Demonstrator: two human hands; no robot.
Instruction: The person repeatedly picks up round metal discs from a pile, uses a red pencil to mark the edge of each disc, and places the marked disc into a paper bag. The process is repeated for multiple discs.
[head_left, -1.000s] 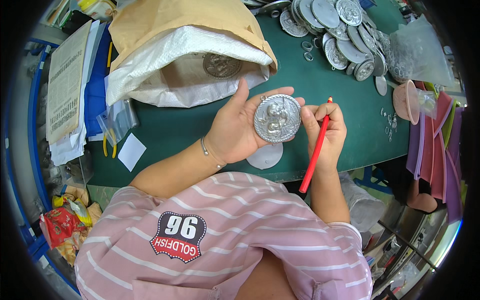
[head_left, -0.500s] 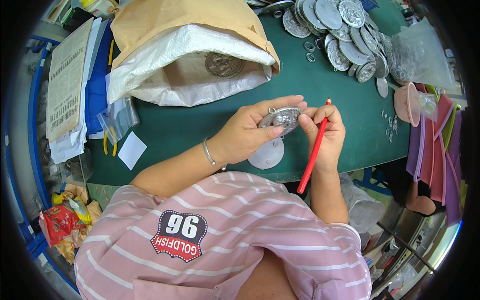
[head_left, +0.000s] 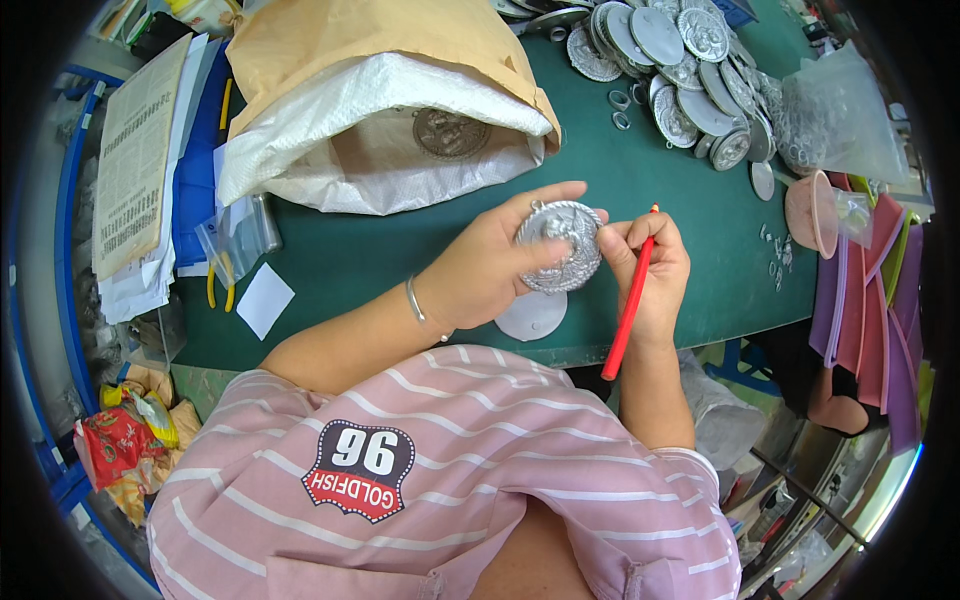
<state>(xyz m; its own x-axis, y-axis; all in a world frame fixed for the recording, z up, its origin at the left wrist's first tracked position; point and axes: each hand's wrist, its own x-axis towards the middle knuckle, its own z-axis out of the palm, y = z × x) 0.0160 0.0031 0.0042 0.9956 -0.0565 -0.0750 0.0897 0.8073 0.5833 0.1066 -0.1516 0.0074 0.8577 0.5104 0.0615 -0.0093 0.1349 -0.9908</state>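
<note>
Over the front of the green table, my left hand [head_left: 480,262] is closed on a round silver medallion [head_left: 580,240] with a raised relief, a rope-like rim and a small loop at its top. The relief side faces up, and my thumb lies across it. My right hand [head_left: 660,275] grips a red pencil [head_left: 627,322], its tip pointing away from me. Fingertips of that hand reach the medallion's right edge. Below the medallion, a flat grey disc [head_left: 532,316] lies near the table edge, partly covered.
A paper bag with a white woven lining [head_left: 290,178] lies open ahead, one medallion [head_left: 452,134] inside. Many medallions [head_left: 705,105] are heaped far right, near loose rings [head_left: 620,120] and a pink cup [head_left: 812,212]. Papers [head_left: 140,150] and yellow-handled pliers [head_left: 222,285] lie left.
The medallion has turned from a steep tilt to show its relief face more fully. My left fingers have shifted with it. The pencil has barely moved.
</note>
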